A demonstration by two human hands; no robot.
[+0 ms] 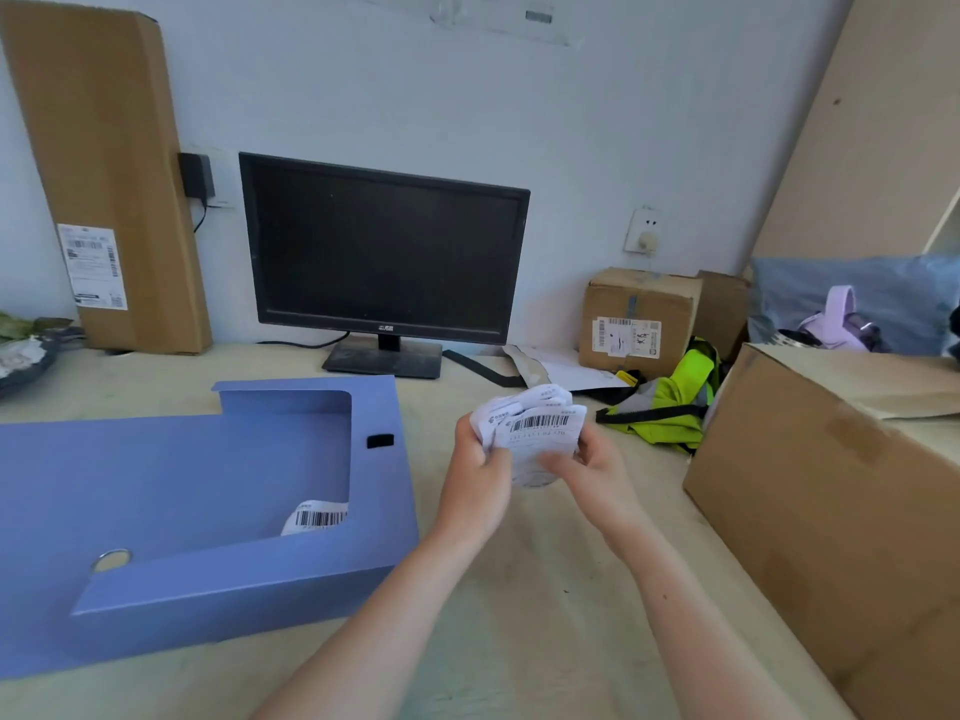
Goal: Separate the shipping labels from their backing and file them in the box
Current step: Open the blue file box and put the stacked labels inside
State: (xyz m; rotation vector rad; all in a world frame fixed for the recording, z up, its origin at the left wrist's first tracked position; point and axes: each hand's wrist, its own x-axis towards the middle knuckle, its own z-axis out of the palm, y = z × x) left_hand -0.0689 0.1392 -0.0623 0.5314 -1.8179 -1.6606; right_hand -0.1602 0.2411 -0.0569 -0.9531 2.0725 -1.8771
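Observation:
A bundle of white shipping labels with barcodes is held above the desk, right of the blue file box. My left hand grips the bundle's left side. My right hand pinches its lower right edge. The file box lies open on its side at the left. One loose label with a barcode lies inside the box, near its right inner wall.
A dark monitor stands at the back. A large cardboard box sits at the right, a smaller one behind it, next to a yellow-green vest. A tall flat carton leans on the wall at the left.

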